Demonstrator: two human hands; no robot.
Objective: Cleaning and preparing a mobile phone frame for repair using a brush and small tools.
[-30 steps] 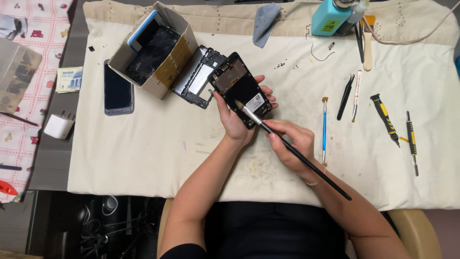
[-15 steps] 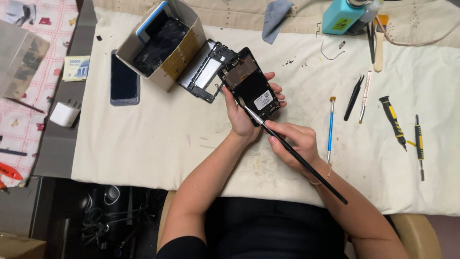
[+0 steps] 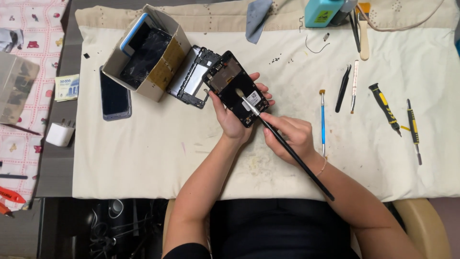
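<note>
Left hand (image 3: 235, 117) raised off the surface, palm up, fingers curled in a cradling grip. Right hand (image 3: 291, 136) just beside it, pinched in a pen grip. Both forearms angle inward from the torso.

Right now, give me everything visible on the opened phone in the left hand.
The opened phone is a black rectangular body with its back cover off, showing dark internal parts, a brownish patch near its upper end and a small white label near its right edge. It is held tilted above the cream cloth, upper end pointing up-left. The left hand grips it from below, fingertips wrapping its right edge. The pale tip of a black-handled brush, held by the right hand, rests on its middle.
</note>
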